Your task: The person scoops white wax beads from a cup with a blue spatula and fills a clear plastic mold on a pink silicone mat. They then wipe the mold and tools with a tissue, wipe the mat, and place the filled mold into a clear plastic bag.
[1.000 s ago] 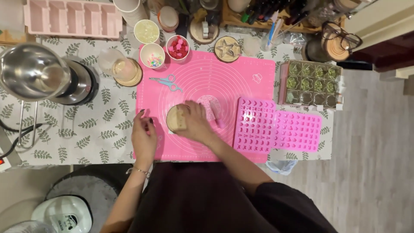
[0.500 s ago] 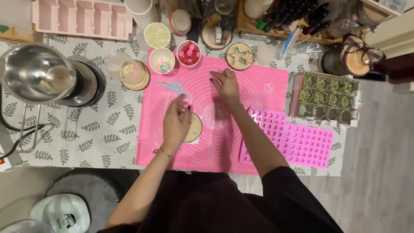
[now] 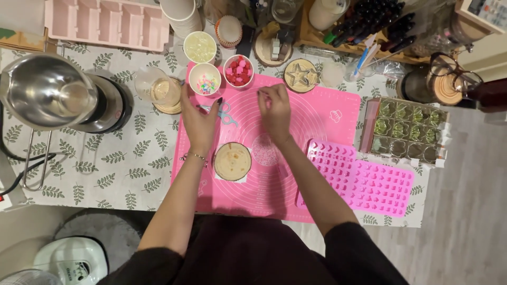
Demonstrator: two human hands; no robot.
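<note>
The blue scissors (image 3: pixel 226 112) lie flat on the pink mat (image 3: pixel 317 113), long axis slanting from upper left to lower right, handles toward the lower right, tips under the left hand (image 3: pixel 199 120). That hand's fingers are loosely spread over them. The right hand (image 3: pixel 275 108) pinches its fingertips together above the mat; whether they hold anything cannot be told.

- Both hands have left the round cup of tan wax (image 3: pixel 232 161) they cupped a second ago — it now stands alone on the pink mat (image 3: pixel 311 113).
- The left hand (image 3: pixel 199 120) has moved up beside the small bowl of coloured sprinkles (image 3: pixel 205 79).
- The right hand (image 3: pixel 274 108) has drawn back a little, fingertips pinched together.
</note>
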